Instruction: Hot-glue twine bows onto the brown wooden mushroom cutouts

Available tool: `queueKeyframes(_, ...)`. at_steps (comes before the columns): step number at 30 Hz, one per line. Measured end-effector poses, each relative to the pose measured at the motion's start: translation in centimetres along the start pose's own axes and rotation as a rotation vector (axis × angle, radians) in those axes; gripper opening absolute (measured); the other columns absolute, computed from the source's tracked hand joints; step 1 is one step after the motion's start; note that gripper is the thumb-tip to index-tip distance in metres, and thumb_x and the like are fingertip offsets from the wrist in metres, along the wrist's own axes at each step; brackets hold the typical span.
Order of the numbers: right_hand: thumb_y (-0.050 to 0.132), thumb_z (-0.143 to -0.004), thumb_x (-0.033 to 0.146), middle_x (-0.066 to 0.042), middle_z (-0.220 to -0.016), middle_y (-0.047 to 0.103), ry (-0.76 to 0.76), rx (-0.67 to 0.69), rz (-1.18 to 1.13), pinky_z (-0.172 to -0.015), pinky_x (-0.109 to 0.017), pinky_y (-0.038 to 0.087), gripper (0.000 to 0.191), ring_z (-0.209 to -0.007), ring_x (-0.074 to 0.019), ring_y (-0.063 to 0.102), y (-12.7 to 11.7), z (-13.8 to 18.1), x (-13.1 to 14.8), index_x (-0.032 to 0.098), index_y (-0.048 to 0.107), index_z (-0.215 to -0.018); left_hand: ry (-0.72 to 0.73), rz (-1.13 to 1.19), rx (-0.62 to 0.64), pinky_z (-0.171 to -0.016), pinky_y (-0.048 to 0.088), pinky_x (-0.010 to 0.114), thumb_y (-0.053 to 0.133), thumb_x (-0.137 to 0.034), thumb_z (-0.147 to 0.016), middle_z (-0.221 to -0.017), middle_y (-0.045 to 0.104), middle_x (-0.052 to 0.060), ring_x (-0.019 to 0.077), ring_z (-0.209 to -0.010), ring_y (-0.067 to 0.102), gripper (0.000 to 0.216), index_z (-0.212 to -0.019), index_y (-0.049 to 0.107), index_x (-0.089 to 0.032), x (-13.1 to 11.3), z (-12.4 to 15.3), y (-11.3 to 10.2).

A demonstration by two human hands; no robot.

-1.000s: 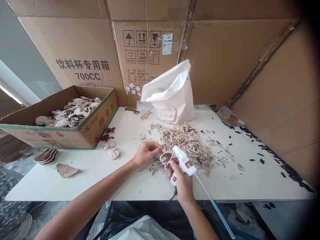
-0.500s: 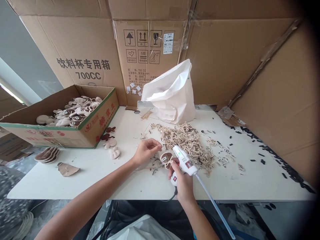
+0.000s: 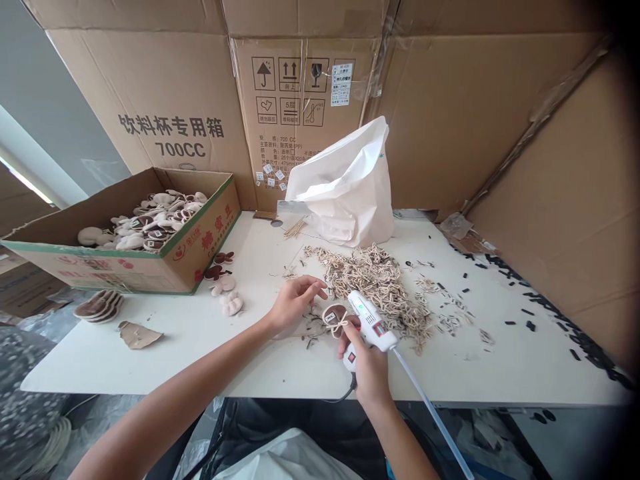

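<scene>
My right hand (image 3: 367, 363) grips a white hot glue gun (image 3: 371, 325) with a clear glue stick (image 3: 430, 413) trailing back off the table edge. Its nozzle points at a small brown mushroom-shaped piece (image 3: 334, 316) that lies on the table with a twine bow (image 3: 341, 325) on it. My left hand (image 3: 294, 301) hovers just left of that piece, fingers curled and slightly apart, holding nothing I can make out. A heap of small twine bows (image 3: 380, 283) lies right behind the glue gun.
An open cardboard box (image 3: 200, 243) of finished felt pieces stands at the left. A white bag (image 3: 345, 193) stands at the back. Loose felt pieces (image 3: 225, 293) lie near the box, black scraps (image 3: 525, 313) at the right. Tall cartons (image 3: 310, 100) wall the table (image 3: 200, 353).
My left hand has lifted slightly off the brown piece and its fingers have loosened. The right hand and glue gun have hardly moved.
</scene>
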State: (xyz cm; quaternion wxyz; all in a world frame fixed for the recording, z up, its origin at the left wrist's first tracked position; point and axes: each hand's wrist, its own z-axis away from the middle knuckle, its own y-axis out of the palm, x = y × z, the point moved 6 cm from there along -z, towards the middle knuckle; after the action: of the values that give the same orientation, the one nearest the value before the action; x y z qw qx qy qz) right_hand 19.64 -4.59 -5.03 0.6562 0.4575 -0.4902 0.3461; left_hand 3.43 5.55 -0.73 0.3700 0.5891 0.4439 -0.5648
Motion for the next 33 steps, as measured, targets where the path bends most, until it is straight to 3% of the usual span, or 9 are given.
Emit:
queueKeyframes(7,0.082,-0.084,0.047,0.002,-0.056,0.062,0.001,-0.004,0.005,-0.050,-0.025,0.044,0.034,-0.049,-0.0141,0.053,0.0,0.1,0.0,0.020,0.067,-0.097,0.030,-0.057,-0.006,-0.070,0.054,0.027,0.069,-0.050,-0.094,-0.090,0.078,0.010,0.0179,-0.080,0.070,0.037,-0.099,0.075,-0.014,0.3,-0.1,-0.1)
queueKeyframes(19,0.082,-0.084,0.049,0.002,-0.057,0.063,-0.002,0.001,0.020,-0.049,-0.025,0.044,0.036,-0.048,-0.0145,0.053,0.1,0.0,0.2,0.020,0.068,-0.098,0.016,-0.019,-0.082,-0.063,0.050,0.025,0.080,-0.051,-0.085,-0.076,0.073,0.006,0.0151,-0.069,0.065,0.038,-0.082,0.068,-0.014,0.4,0.0,-0.7)
queueKeyframes(26,0.081,-0.086,0.047,0.003,-0.055,0.061,-0.017,0.004,0.020,-0.048,-0.024,0.041,0.033,-0.048,-0.0144,0.052,0.1,0.0,0.2,0.020,0.067,-0.097,0.084,-0.121,-0.118,-0.060,0.038,0.026,0.050,-0.056,-0.103,-0.063,0.054,0.000,0.0109,-0.059,0.045,0.053,-0.068,0.051,-0.017,-0.1,0.1,-0.8)
queueKeyframes(29,0.081,-0.085,0.047,0.003,-0.055,0.062,-0.014,0.004,0.012,-0.048,-0.024,0.041,0.033,-0.048,-0.0145,0.052,0.1,0.0,0.2,0.020,0.067,-0.097,0.124,-0.110,-0.088,-0.060,0.036,0.026,0.052,-0.054,-0.103,-0.068,0.050,-0.002,0.0113,-0.061,0.042,0.044,-0.078,0.052,-0.018,-0.5,0.2,-0.4)
queueKeyframes(33,0.082,-0.085,0.047,0.002,-0.056,0.063,-0.006,-0.004,0.008,-0.048,-0.024,0.040,0.032,-0.048,-0.0139,0.052,0.1,0.0,0.1,0.021,0.068,-0.097,0.166,-0.039,-0.038,-0.066,0.040,0.025,0.070,-0.049,-0.094,-0.081,0.056,-0.002,0.0118,-0.068,0.047,0.035,-0.103,0.052,-0.020,-0.9,0.5,0.3)
